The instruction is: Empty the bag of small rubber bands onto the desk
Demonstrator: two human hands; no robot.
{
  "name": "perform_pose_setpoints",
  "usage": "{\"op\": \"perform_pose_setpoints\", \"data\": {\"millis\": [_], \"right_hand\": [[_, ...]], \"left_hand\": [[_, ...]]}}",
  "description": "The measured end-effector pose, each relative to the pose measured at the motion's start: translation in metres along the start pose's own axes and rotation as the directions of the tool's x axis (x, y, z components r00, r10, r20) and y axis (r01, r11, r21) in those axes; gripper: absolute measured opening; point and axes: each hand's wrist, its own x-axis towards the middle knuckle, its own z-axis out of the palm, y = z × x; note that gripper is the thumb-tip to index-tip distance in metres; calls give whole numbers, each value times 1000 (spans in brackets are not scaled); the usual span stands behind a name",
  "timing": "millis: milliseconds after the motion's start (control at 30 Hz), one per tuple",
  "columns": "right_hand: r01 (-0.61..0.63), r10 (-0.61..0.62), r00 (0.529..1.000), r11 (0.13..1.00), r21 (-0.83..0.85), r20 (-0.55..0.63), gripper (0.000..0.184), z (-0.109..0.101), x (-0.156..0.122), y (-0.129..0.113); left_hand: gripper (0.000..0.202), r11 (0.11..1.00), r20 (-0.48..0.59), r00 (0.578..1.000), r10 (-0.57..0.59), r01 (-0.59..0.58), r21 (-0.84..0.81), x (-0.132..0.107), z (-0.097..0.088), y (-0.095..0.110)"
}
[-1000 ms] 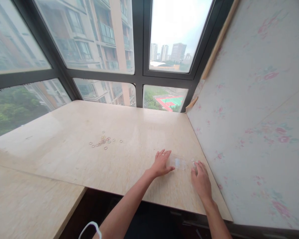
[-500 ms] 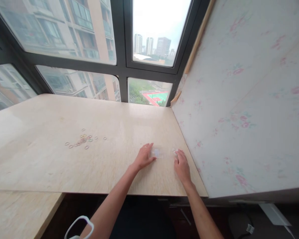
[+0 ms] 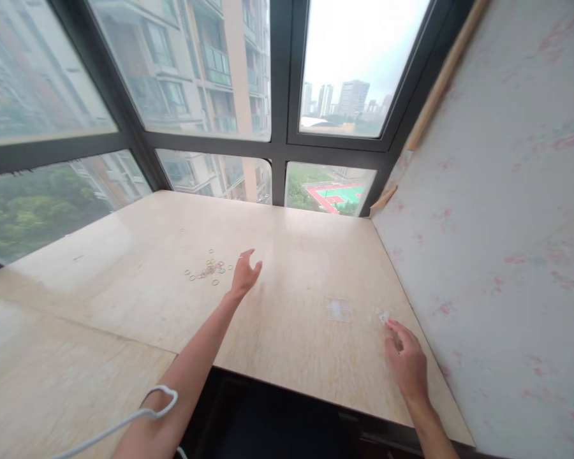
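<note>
My left hand (image 3: pixel 244 274) hangs open above the beige table (image 3: pixel 124 293), fingers spread, just right of a scatter of several small rings (image 3: pixel 209 269). My right hand (image 3: pixel 405 358) rests near the table's right front corner, fingers loosely curled, its fingertips beside a small white piece (image 3: pixel 383 315). A clear flat plastic box (image 3: pixel 339 309) lies between the two hands, touched by neither.
Large dark-framed windows (image 3: pixel 277 127) run along the far edge of the table. A flower-patterned wall (image 3: pixel 497 242) closes off the right side. A second tabletop (image 3: pixel 43 382) sits lower at the front left. A white cord (image 3: pixel 138 417) loops by my left arm.
My left hand left the clear box and moved left and forward toward the rings. My right hand drew back a little from the box.
</note>
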Motion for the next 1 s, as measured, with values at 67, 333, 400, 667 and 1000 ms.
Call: {"op": "perform_pose_setpoints", "data": {"millis": [67,333,400,667,1000], "right_hand": [[-20,20,1000,1000,-5,22,38,0,0,2],[-127,129,990,991,-46,52,40,-5,3,-3],[-172,177,982,982,-73,64,42,-6,5,-6],[-314,335,935,935,-165,116,48,-9,10,-11],[-297,314,947,933,-205,59,38,-7,12,3]], "left_hand": [[47,997,-34,998,-48,50,61,11,-22,-29],[50,958,367,930,4,-109,265,1,-73,-117],[38,966,318,946,-59,-25,256,3,-77,-130],[20,987,277,953,-118,82,140,20,-91,-145],[16,879,123,871,-476,477,20,86,-141,-183]]}}
